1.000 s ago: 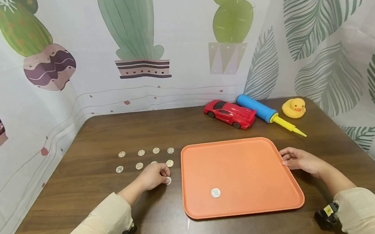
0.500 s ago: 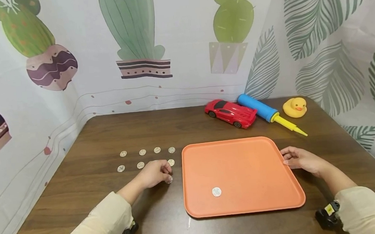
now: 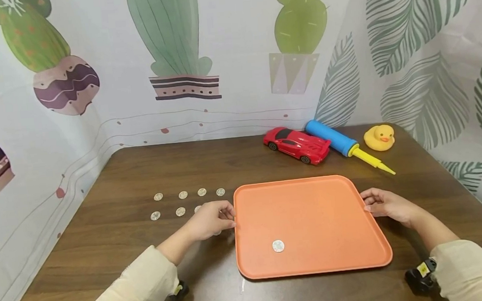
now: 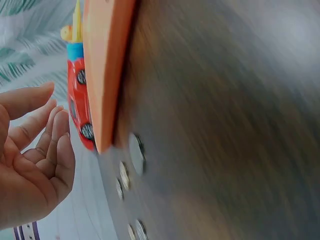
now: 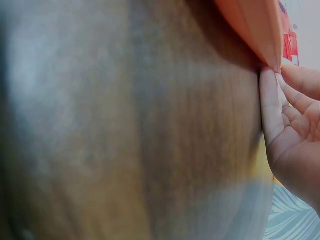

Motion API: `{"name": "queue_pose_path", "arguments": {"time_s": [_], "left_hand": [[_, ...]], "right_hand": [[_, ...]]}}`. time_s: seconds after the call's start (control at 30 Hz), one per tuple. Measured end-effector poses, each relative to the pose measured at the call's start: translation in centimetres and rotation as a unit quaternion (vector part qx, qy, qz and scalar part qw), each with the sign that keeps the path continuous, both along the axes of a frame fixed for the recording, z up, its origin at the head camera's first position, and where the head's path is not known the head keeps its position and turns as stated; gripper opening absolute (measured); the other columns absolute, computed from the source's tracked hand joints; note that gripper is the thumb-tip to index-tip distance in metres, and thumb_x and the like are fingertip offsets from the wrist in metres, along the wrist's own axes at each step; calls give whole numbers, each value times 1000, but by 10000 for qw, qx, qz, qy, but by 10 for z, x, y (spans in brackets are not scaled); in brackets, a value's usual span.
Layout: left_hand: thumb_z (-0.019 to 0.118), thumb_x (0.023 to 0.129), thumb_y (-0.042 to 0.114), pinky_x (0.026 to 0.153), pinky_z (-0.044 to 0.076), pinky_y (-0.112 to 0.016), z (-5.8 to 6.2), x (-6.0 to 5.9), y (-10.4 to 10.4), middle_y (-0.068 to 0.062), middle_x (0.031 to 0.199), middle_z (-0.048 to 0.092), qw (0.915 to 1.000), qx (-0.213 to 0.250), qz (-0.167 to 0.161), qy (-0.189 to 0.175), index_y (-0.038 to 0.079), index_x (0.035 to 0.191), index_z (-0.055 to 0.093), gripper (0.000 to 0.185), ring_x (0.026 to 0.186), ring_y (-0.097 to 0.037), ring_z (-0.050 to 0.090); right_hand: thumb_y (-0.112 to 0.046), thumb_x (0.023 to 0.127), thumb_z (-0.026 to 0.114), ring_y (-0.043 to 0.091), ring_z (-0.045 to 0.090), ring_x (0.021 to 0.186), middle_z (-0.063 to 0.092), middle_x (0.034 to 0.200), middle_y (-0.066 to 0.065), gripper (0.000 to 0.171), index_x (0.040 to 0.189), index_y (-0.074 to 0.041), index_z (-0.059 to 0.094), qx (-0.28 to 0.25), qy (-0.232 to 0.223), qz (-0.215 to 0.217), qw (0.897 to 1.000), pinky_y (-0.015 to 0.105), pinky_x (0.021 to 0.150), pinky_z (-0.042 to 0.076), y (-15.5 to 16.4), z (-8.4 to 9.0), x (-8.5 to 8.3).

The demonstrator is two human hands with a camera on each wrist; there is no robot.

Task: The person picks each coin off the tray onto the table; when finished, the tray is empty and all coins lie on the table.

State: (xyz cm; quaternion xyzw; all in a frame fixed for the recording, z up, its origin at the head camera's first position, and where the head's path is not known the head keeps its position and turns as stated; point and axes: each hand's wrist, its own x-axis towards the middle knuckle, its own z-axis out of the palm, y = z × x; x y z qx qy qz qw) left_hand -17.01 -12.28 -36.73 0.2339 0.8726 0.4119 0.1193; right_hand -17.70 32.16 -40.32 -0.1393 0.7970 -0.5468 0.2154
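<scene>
An orange tray [image 3: 309, 206] lies on the brown table with one silver coin [image 3: 278, 246] in it. Several more coins [image 3: 182, 195] lie in rows on the table to its left. My left hand [image 3: 212, 219] sits at the tray's left rim, covering the nearest coins. In the left wrist view its fingers [image 4: 47, 132] are loosely bent with nothing in them, close to the tray [image 4: 107, 60] and a coin [image 4: 136, 152]. My right hand [image 3: 383, 204] holds the right rim. Its thumb [image 5: 267, 105] lies under the tray's edge [image 5: 250, 25], with curled fingertips on top.
At the back right of the table stand a red toy car [image 3: 297, 145], a blue and yellow hand pump [image 3: 342, 146] and a yellow rubber duck [image 3: 379, 138]. Printed cloth walls close in the table at the back and on both sides.
My left hand has slid right, from a coin on the table to the tray's left rim. That coin is now mostly hidden beneath it. The right hand and tray have stayed put.
</scene>
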Motion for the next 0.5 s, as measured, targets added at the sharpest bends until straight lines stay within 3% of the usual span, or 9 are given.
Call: {"name": "queue_pose_path", "arguments": {"time_s": [0.17,0.5], "left_hand": [[68,72,7,61,42,-21,2,5,19,3,73,55,9977,-168,-449,471,5,80,57,14,67,-8,52],[65,69,2,61,43,-18,-1,10,53,-2,76,58,9920,-327,-1158,386,4,79,58,13,66,-9,55]], "right_hand": [[-6,85,50,11,53,79,49,91,10,43,113,20,28,71,-76,-75,9999,26,70,46,-1,1,0],[-5,86,49,11,53,79,49,91,11,43,112,21,27,-13,-66,-33,10000,26,70,46,-1,1,1]]}}
